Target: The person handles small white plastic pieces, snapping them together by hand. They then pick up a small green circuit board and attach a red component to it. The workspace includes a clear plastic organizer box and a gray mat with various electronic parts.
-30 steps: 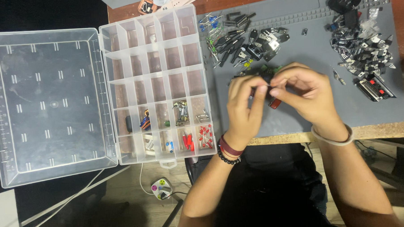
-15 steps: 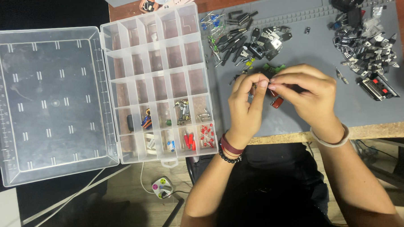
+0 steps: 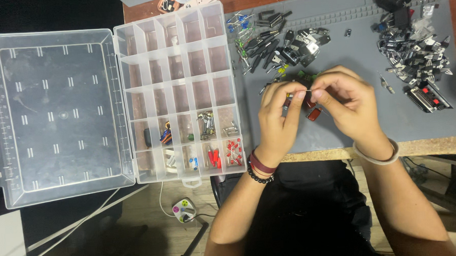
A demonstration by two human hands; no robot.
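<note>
Over the grey mat (image 3: 369,123), near its front edge, both hands meet fingertip to fingertip w/ a small part between them. Left hand (image 3: 280,113) comes up from below-left, fingers curled, thumb and forefinger pinched narrow on what looks like a small dark component (image 3: 290,98) w/ a thin wire lead; exact kind too small to tell. Right hand (image 3: 346,106) comes in from the right, also pinched tight, thumb and forefinger closed on the other end of that lead approx. at mid-gap. Lead runs roughly left-right, i.e. along the line joining the two pinches, so each hand has one end and neither is clearly nearer.

Just under the pinch, lying on the mat, is a red-brown block part (image 3: 314,114), touching neither hand as far as I can see; right hand's fingers hang just above it.

Organizer box (image 3: 181,89) sits well to the left of the hands, lid (image 3: 55,114) folded open further left. Front rows hold the sorted bits, e.g. red parts (image 3: 233,152) in the front-right compartment, nearest the left wrist. Back rows look bare.

Behind the hands: loose pile of black components (image 3: 281,48) w/ some LEDs. Far right: second heap of parts (image 3: 415,51), well apart from both hands. Mat lies on the wooden desk (image 3: 431,147), whose edge shows in front.
</note>
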